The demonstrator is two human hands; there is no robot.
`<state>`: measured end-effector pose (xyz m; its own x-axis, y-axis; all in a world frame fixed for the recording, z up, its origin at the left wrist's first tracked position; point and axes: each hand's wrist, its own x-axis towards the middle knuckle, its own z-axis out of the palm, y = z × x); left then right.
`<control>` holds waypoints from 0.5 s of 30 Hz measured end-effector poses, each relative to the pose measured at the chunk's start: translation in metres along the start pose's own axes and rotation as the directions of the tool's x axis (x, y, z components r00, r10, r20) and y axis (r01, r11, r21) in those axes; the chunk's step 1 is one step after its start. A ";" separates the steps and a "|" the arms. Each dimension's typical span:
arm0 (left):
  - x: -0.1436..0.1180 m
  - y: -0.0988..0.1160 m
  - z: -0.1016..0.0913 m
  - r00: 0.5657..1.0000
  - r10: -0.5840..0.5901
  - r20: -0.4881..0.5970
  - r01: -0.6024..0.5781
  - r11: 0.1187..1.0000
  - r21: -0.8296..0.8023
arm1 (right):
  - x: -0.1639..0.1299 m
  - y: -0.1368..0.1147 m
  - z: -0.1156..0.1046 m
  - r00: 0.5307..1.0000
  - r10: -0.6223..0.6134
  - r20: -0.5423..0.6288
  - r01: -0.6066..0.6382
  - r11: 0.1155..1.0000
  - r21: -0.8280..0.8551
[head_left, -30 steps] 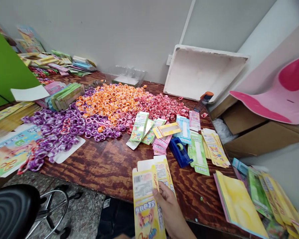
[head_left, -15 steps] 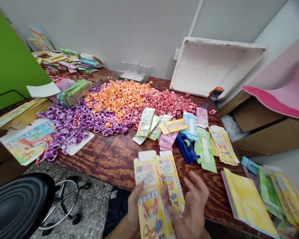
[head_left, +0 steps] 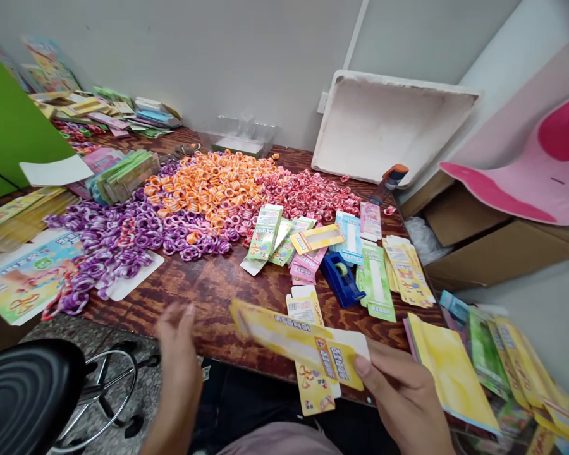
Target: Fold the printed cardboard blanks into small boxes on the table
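Note:
My right hand (head_left: 403, 395) grips a flattened yellow carton (head_left: 289, 336) by its right end, holding it sideways above the table's front edge. A second yellow carton (head_left: 308, 354) lies flat on the wooden table (head_left: 208, 297) beneath it. My left hand (head_left: 177, 360) hovers open, blurred, at the table's front edge to the left, holding nothing. Farther back lie piles of purple rings (head_left: 118, 237), orange rings (head_left: 208, 183) and red rings (head_left: 313, 199).
Loose flat cartons (head_left: 313, 243) and a blue tape dispenser (head_left: 340, 278) lie mid-table. Stacked yellow and green sheets (head_left: 474, 370) sit at the right, cardboard boxes (head_left: 493, 246) behind them, a white tray (head_left: 389, 129) against the wall. A black stool (head_left: 28, 395) stands lower left.
Both hands held two upright yellow cartons; now my right hand holds one turned sideways, the other lies on the table, and my left hand has swung away to the left.

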<state>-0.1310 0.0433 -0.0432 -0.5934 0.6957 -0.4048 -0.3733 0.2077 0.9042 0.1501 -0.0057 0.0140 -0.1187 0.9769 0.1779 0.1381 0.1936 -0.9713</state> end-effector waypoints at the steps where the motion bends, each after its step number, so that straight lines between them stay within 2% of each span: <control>1: 0.006 0.009 -0.007 0.992 0.129 0.005 -0.129 0.991 0.023 | 0.004 -0.002 -0.003 0.995 0.069 0.068 -0.073 0.996 0.055; 2: 0.009 0.017 -0.012 0.946 0.216 0.242 -0.256 0.955 0.148 | 0.008 -0.003 -0.004 0.983 0.128 0.133 -0.142 0.985 0.097; 3: 0.009 0.023 -0.013 0.814 0.144 0.562 -0.318 0.921 0.225 | 0.012 -0.002 -0.003 0.963 0.172 0.205 -0.200 0.972 0.126; 4: 0.006 0.026 -0.012 0.556 -0.049 0.830 -0.313 0.913 0.263 | 0.015 -0.002 0.001 0.938 0.195 0.286 -0.245 0.958 0.148; 5: 0.002 0.026 -0.007 0.214 -0.242 0.946 -0.231 0.929 0.290 | 0.019 0.000 0.006 0.911 0.202 0.359 -0.275 0.947 0.167; 6: -0.004 0.021 0.001 -0.093 -0.327 0.940 -0.106 0.942 0.317 | 0.021 0.002 0.011 0.893 0.203 0.402 -0.297 0.936 0.187; 7: -0.009 0.014 0.009 -0.342 -0.328 0.881 0.008 0.936 0.351 | 0.023 0.004 0.016 0.883 0.201 0.424 -0.308 0.930 0.200; 8: -0.014 0.004 0.017 -0.515 -0.337 0.788 0.071 0.899 0.431 | 0.025 0.007 0.019 0.876 0.203 0.438 -0.317 0.926 0.206; 9: -0.019 -0.006 0.024 -0.686 -0.295 0.665 0.095 0.870 0.484 | 0.026 0.009 0.021 0.865 0.206 0.457 -0.334 0.916 0.220; 10: -0.024 -0.015 0.028 -0.682 -0.294 0.670 0.145 0.843 0.518 | 0.026 0.012 0.021 0.850 0.204 0.485 -0.355 0.902 0.244; 11: -0.028 -0.023 0.030 -0.617 -0.311 0.723 0.200 0.826 0.526 | 0.025 0.014 0.021 0.830 0.195 0.523 -0.382 0.882 0.276; 13: -0.036 -0.030 0.029 -0.432 -0.370 0.822 0.255 0.824 0.505 | 0.022 0.019 0.018 0.802 0.207 0.560 -0.456 0.818 0.350; 14: -0.039 -0.030 0.027 -0.358 -0.391 0.848 0.237 0.841 0.487 | 0.019 0.021 0.018 0.822 0.239 0.517 -0.473 0.793 0.384; 15: -0.042 -0.028 0.025 -0.307 -0.392 0.867 0.182 0.870 0.458 | 0.016 0.023 0.018 0.857 0.273 0.438 -0.458 0.792 0.403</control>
<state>-0.0778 0.0249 -0.0484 0.9469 0.3013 -0.1123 -0.1062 0.6227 0.7752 0.1338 0.0133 -0.0083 -0.4943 0.8500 -0.1819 -0.2324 -0.3309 -0.9146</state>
